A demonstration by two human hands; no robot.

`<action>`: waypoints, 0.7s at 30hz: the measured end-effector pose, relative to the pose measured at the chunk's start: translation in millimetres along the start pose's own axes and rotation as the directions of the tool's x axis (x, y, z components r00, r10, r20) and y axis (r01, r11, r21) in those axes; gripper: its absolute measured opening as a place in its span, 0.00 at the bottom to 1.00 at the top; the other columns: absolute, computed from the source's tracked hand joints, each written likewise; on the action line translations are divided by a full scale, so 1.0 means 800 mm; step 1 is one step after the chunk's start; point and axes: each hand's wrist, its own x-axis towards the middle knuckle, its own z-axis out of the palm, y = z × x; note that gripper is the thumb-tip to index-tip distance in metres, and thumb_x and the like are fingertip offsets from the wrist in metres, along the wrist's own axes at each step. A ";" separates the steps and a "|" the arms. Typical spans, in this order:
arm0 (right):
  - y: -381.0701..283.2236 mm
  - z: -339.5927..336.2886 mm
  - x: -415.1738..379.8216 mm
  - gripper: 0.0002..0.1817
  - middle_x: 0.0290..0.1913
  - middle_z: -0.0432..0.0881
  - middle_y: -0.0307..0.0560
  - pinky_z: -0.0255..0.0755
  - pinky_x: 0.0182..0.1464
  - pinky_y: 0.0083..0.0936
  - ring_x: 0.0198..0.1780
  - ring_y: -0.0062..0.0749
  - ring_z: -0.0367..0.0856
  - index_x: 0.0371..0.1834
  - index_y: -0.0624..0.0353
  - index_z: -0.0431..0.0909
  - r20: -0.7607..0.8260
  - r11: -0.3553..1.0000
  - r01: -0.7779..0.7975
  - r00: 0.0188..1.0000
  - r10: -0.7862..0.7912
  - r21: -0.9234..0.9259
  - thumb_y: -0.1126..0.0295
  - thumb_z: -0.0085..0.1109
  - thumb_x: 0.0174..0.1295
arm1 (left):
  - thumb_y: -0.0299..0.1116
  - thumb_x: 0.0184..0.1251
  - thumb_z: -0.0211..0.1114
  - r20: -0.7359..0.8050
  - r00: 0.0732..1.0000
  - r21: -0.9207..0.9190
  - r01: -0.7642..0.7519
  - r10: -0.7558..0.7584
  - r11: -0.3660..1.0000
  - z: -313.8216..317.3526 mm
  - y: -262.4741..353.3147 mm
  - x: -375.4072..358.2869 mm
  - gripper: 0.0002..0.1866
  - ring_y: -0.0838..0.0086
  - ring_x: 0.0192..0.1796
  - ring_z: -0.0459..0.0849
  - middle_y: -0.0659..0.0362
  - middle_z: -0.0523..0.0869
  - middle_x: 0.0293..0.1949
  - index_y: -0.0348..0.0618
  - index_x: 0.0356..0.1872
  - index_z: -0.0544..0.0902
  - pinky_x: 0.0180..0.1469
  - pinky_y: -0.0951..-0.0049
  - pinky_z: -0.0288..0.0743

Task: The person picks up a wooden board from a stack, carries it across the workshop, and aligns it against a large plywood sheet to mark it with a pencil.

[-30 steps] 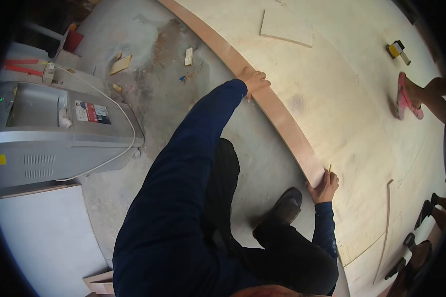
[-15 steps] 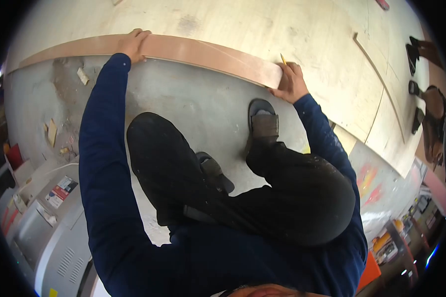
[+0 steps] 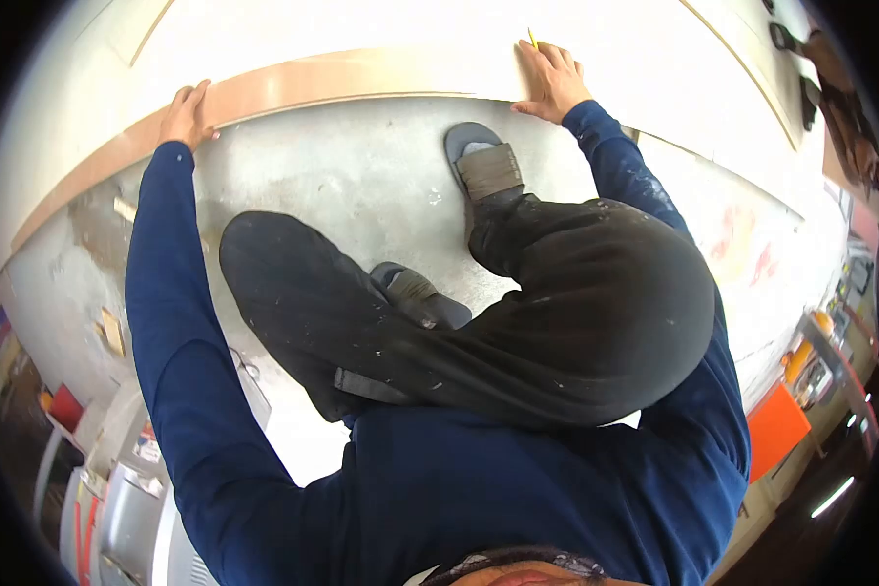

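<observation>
A long, thin wooden strip (image 3: 293, 86) lies along the near edge of a pale plywood sheet (image 3: 381, 24), appearing curved in this lens. Toward its left part, my left hand (image 3: 188, 119) is closed on it, fingers on top and thumb at the near edge. My right hand (image 3: 554, 83) rests at the strip's right end, which is washed out by glare. A yellow pencil (image 3: 532, 39) sticks up from between the right hand's thumb and fingers; its lower part is hidden.
My sandalled foot (image 3: 485, 161) stands on the grey floor (image 3: 342, 156), close to the sheet's edge. Wood scraps (image 3: 112, 330) lie at left, near a grey machine (image 3: 132, 523). An orange panel (image 3: 779, 430) stands at lower right. Another person's legs (image 3: 840, 73) show at far right.
My left hand has shifted left along the strip. My right hand stays by the right end with the pencil. The view has moved and the sheet looks brighter.
</observation>
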 end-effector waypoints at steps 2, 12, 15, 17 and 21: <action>0.015 0.000 -0.035 0.54 0.65 0.62 0.55 0.57 0.64 0.51 0.68 0.51 0.57 0.71 0.45 0.57 -0.011 0.984 -0.180 0.984 0.180 0.002 0.48 0.76 0.38 | 0.35 0.28 0.82 0.022 1.000 -0.016 -0.002 0.002 1.000 -0.005 0.004 0.002 0.54 0.56 0.65 0.69 0.50 0.67 0.64 0.59 0.67 0.66 0.65 0.61 0.68; 0.006 0.066 -0.238 0.35 0.58 0.68 0.56 0.58 0.61 0.48 0.61 0.50 0.64 0.63 0.53 0.68 -0.234 0.821 -0.552 0.787 0.571 0.148 0.61 0.65 0.49 | 0.46 0.27 0.82 -0.089 0.980 0.062 -0.174 0.179 0.983 -0.028 0.121 -0.006 0.51 0.58 0.67 0.64 0.54 0.69 0.63 0.58 0.64 0.69 0.64 0.46 0.60; -0.030 0.074 -0.275 0.33 0.58 0.69 0.54 0.58 0.61 0.43 0.62 0.45 0.65 0.63 0.52 0.68 -0.101 0.763 -0.637 0.757 0.646 0.107 0.65 0.65 0.50 | 0.41 0.27 0.82 -0.106 0.969 0.044 -0.220 0.224 0.974 -0.020 0.118 -0.005 0.50 0.58 0.65 0.66 0.55 0.70 0.61 0.59 0.63 0.71 0.63 0.47 0.61; -0.049 0.069 -0.288 0.33 0.58 0.69 0.54 0.57 0.62 0.42 0.62 0.44 0.64 0.63 0.53 0.68 -0.073 0.725 -0.679 0.722 0.688 0.112 0.66 0.64 0.50 | 0.37 0.26 0.82 -0.112 0.968 0.072 -0.218 0.225 0.973 -0.021 0.116 -0.005 0.51 0.56 0.62 0.69 0.53 0.72 0.59 0.57 0.63 0.71 0.61 0.53 0.64; -0.054 0.068 -0.295 0.32 0.57 0.70 0.55 0.55 0.63 0.41 0.64 0.43 0.64 0.62 0.56 0.68 -0.044 0.672 -0.725 0.674 0.738 0.151 0.67 0.64 0.51 | 0.36 0.25 0.82 -0.084 0.971 0.047 -0.222 0.225 0.974 -0.021 0.116 -0.003 0.51 0.57 0.61 0.70 0.54 0.72 0.58 0.58 0.64 0.71 0.61 0.53 0.63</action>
